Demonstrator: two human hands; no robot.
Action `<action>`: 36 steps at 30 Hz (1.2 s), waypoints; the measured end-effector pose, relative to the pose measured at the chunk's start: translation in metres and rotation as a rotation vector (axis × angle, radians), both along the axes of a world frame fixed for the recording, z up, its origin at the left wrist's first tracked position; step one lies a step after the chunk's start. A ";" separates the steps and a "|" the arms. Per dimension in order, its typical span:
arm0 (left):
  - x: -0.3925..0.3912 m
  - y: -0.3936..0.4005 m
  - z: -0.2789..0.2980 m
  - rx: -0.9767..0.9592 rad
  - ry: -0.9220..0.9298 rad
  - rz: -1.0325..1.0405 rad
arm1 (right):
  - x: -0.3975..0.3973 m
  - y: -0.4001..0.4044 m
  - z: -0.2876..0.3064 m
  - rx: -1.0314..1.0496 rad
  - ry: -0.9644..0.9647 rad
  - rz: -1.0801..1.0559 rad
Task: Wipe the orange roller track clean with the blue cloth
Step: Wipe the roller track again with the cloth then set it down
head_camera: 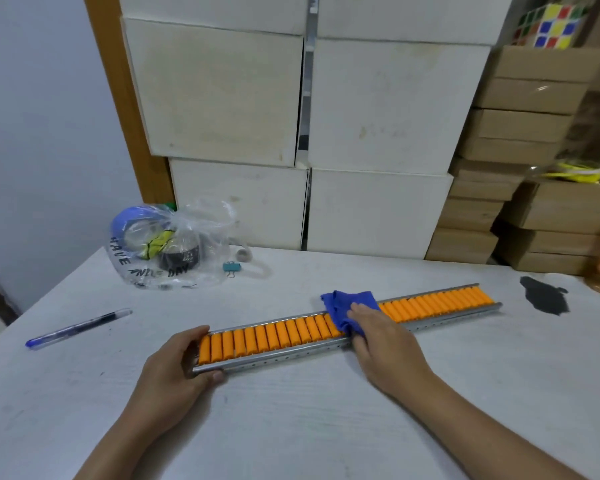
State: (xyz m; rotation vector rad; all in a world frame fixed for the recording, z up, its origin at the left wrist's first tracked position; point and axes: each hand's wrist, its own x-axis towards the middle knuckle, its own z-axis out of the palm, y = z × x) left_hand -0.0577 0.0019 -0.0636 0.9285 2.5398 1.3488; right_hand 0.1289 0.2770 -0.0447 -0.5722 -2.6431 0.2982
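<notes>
A long metal track with orange rollers (281, 336) lies slanted across the white table, its near end at the left and its far end at the upper right. My left hand (177, 365) grips the near left end, fingers over the far rail and thumb on the front rail. A crumpled blue cloth (343, 304) rests on the rollers around the track's middle. My right hand (381, 337) presses down on the cloth's near part, with its fingers wrapped over the cloth. The rollers under the cloth and hand are hidden.
A blue pen (78, 327) lies at the left. A clear plastic bag (174, 247) with tape rolls and a binder clip (231, 268) sit behind the track. A dark stain (544, 297) marks the table at right. White boxes (378, 209) and cardboard boxes (534, 216) wall the back.
</notes>
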 end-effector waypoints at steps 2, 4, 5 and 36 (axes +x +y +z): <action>0.001 0.001 0.001 0.003 0.007 0.001 | 0.014 0.028 0.000 -0.012 -0.010 -0.113; 0.001 0.000 0.001 0.007 0.007 -0.003 | 0.027 0.058 0.001 -0.014 0.002 -0.234; 0.001 0.000 0.001 0.009 0.010 -0.005 | 0.034 0.073 0.002 -0.025 0.015 -0.291; 0.004 0.002 0.005 -0.019 -0.024 0.005 | 0.056 -0.063 0.018 -0.174 -0.364 0.310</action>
